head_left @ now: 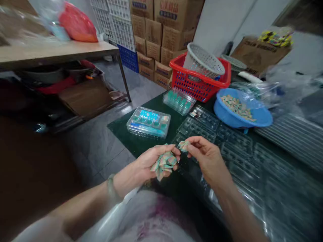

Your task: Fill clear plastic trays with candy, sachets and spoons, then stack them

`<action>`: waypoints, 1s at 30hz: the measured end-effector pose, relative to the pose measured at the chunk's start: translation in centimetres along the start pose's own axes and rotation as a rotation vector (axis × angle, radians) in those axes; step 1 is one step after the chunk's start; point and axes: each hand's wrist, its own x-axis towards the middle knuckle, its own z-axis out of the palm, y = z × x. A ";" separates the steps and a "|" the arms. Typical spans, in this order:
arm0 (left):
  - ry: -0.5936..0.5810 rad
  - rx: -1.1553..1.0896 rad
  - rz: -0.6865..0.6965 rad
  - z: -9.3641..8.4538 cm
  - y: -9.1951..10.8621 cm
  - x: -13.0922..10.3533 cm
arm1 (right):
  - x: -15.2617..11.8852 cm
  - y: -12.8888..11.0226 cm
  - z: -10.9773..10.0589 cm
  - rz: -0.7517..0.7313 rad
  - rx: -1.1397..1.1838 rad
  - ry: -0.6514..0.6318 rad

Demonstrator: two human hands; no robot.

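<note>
My left hand (151,161), palm up, is cupped around a heap of small flat pieces (165,163) striped in pale green and peach. Just right of it, my right hand (205,156) pinches a few more striped pieces (183,146) between thumb and fingertips. Under and beyond the hands lie clear plastic trays (196,129) with moulded compartments. A clear lidded box (148,122) sits past my left hand, with a blue patterned item, a blue stick-like item and green pieces inside. Farther back is another clear tray (179,101) of green pieces.
A blue basin (242,122) of similar striped pieces stands at the right, partly under plastic film. Behind it, a red basket (196,89) holds a grey perforated basket (202,60). More clear trays (242,161) cover the right of the green table (121,126). Cardboard boxes (176,33) are stacked behind.
</note>
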 end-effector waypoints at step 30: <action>0.201 0.217 0.234 -1.6 0.7 -1.1 | 10.6 3.6 -1.9 -0.196 -0.945 -0.051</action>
